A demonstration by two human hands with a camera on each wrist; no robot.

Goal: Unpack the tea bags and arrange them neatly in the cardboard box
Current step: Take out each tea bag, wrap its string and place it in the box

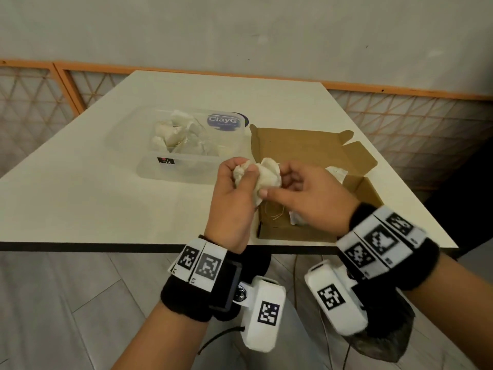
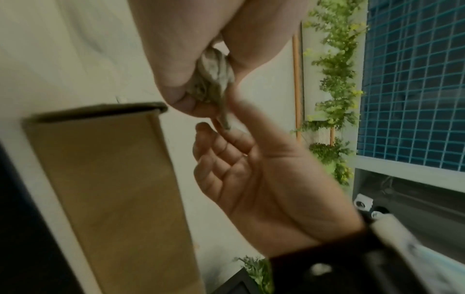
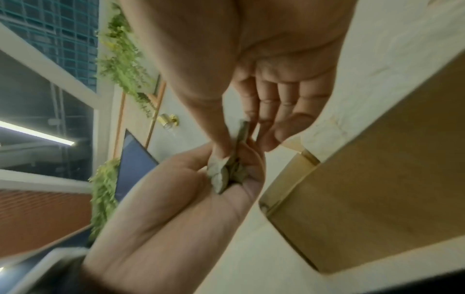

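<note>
A crumpled white tea bag [image 1: 266, 173] is held above the table, just left of the open cardboard box [image 1: 306, 153]. My left hand [image 1: 244, 173] grips its left side with curled fingers and thumb. My right hand [image 1: 277, 186] pinches its right side between thumb and fingers. A thin string [image 1: 274, 212] dangles below the bag. In the left wrist view the tea bag [image 2: 214, 73] is squeezed between both hands beside the box [image 2: 108, 189]. The right wrist view shows the tea bag [image 3: 224, 171] in the same double grip. White tea bags [image 1: 296, 218] lie inside the box.
A clear plastic container [image 1: 149, 169] with several white tea bags [image 1: 176, 134] stands left of the box, with a blue "ClayG" label [image 1: 224, 121] behind it. The cream table [image 1: 80, 204] ends at a dark front edge near my wrists. An orange lattice fence runs behind.
</note>
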